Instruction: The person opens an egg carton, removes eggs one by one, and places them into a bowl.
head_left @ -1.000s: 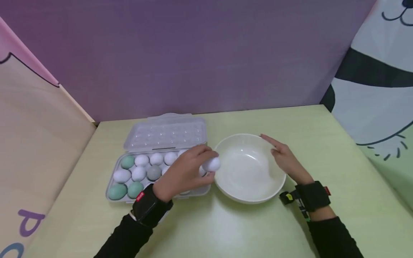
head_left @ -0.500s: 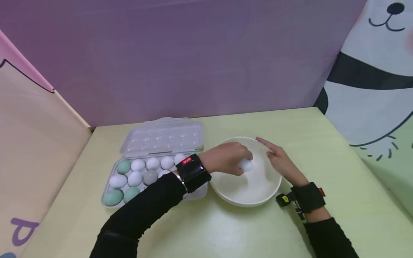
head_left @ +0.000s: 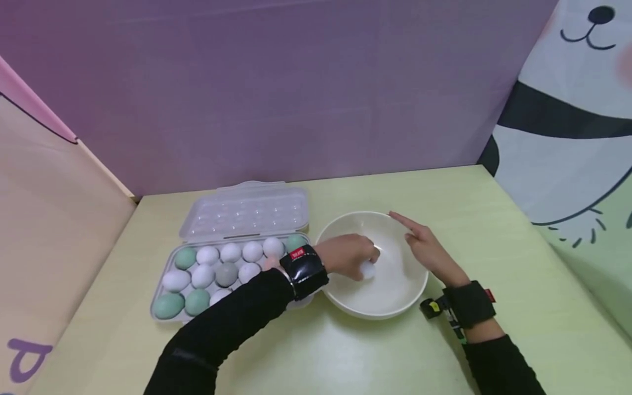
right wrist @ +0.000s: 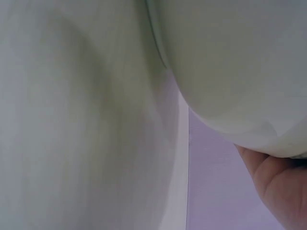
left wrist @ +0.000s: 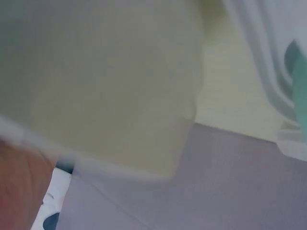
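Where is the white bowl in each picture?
Head: white bowl, just right of centre, beside the egg carton.
Left wrist: blurred, filling the upper left.
Right wrist: filling the upper right.
Shared landmark: purple backdrop, across the top in head, at the bottom in both wrist views.

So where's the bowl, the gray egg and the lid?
Bowl (head_left: 392, 286), head view: its bare inside.
Gray egg (head_left: 226, 274), head view: middle of its visible side.
Lid (head_left: 246, 215), head view: middle of its inner face.

Soft light, pale sheen on table (head_left: 306, 351), wrist views dim, blurred
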`<action>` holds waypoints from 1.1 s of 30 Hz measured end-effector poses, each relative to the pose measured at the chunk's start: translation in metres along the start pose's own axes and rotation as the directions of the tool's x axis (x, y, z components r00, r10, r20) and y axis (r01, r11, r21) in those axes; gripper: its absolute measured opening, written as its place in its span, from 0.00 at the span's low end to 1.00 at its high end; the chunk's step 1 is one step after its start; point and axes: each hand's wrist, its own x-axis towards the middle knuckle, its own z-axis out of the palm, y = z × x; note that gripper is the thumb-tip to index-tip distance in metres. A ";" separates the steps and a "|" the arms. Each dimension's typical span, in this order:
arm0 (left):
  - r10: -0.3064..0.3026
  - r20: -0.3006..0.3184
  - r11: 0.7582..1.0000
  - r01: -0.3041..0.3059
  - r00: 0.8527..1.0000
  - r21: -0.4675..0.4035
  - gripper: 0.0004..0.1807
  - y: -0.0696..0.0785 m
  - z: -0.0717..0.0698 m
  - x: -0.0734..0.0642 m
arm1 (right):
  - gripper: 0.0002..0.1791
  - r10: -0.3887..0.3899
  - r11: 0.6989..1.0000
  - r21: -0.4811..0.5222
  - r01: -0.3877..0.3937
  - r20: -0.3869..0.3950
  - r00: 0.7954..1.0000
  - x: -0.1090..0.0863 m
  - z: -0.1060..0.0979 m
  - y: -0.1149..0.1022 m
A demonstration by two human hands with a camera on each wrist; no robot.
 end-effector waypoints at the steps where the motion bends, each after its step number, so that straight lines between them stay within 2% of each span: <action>1: -0.001 -0.001 1.000 0.001 1.000 0.007 0.13 0.000 0.002 -0.001 | 0.31 0.002 1.000 0.002 -0.002 0.003 1.000 0.000 0.000 0.000; 8: -0.010 -0.029 1.000 0.011 1.000 0.021 0.16 0.001 0.007 -0.004 | 0.30 -0.010 1.000 0.003 0.010 0.011 1.000 0.003 0.000 0.001; 11: -0.010 -0.062 0.998 0.014 0.998 0.058 0.22 0.001 0.004 -0.011 | 0.31 -0.007 1.000 -0.006 0.008 0.012 1.000 0.003 -0.001 0.002; 13: -0.003 -0.123 0.997 0.011 0.992 0.071 0.24 -0.002 -0.003 -0.023 | 0.31 -0.002 1.000 -0.011 0.002 0.019 1.000 0.002 -0.002 0.003; 15: -0.018 -0.203 0.996 0.035 0.979 0.081 0.25 -0.005 -0.014 -0.042 | 0.31 0.002 1.000 -0.018 -0.001 0.024 1.000 0.001 -0.002 0.004; 18: -0.078 -0.306 0.993 0.100 0.949 0.058 0.21 -0.015 -0.026 -0.079 | 0.31 0.003 1.000 -0.025 -0.002 0.031 1.000 0.000 -0.006 0.006; 19: -0.110 -0.320 0.990 0.132 0.941 0.049 0.20 -0.019 -0.026 -0.090 | 0.31 0.003 1.000 -0.028 -0.002 0.032 0.999 0.000 -0.007 0.007; 21: -0.161 -0.322 0.983 0.180 0.933 0.028 0.19 -0.027 -0.020 -0.106 | 0.31 0.011 0.999 -0.031 -0.010 0.033 0.999 -0.001 -0.011 0.007; 24: -0.185 -0.297 0.979 0.202 0.937 0.029 0.19 -0.035 -0.004 -0.116 | 0.31 0.023 0.999 -0.029 -0.022 0.030 0.999 -0.004 -0.017 0.006; 29: -0.168 -0.248 0.981 0.188 0.954 0.056 0.23 -0.038 0.018 -0.111 | 0.31 0.032 0.999 -0.015 -0.032 0.020 0.999 -0.008 -0.022 0.006; 33: -0.143 -0.237 0.981 0.170 0.961 0.097 0.24 -0.038 0.024 -0.106 | 0.31 0.037 0.999 0.000 -0.037 0.020 0.999 -0.009 -0.021 0.007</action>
